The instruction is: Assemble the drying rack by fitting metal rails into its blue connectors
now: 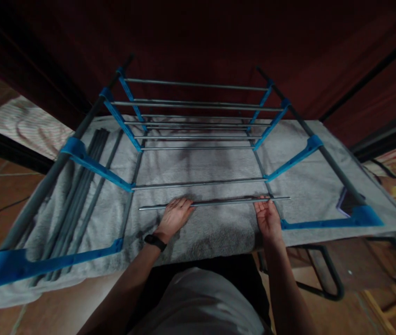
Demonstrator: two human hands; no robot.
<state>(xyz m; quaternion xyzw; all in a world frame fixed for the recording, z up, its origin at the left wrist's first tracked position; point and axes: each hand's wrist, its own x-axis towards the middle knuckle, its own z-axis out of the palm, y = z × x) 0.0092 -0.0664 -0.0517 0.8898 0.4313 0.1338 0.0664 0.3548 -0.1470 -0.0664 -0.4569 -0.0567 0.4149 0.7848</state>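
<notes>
A thin grey metal rod [224, 202] runs crosswise near the front of a rack frame. My left hand [177, 215] is wrapped over the rod toward its left end, and a dark band circles that wrist. Near the rod's right end, my right hand [266, 216] holds it with palm turned up and thumb on it. Beyond the rod lies the rack, with blue plastic brackets [102, 172] on thick grey tubes [89, 116]. Several thin crossbars [198, 183] span its left and right brackets. The front-left bracket [51, 264] and front-right bracket [330, 224] have no crossbar between them.
Grey towelling [204, 163] covers the table under the rack. Several loose grey tubes [79, 200] lie at the left. A dark red curtain [198, 37] hangs behind. A metal-framed chair [323, 274] stands at the lower right, and striped cloth [30, 121] lies far left.
</notes>
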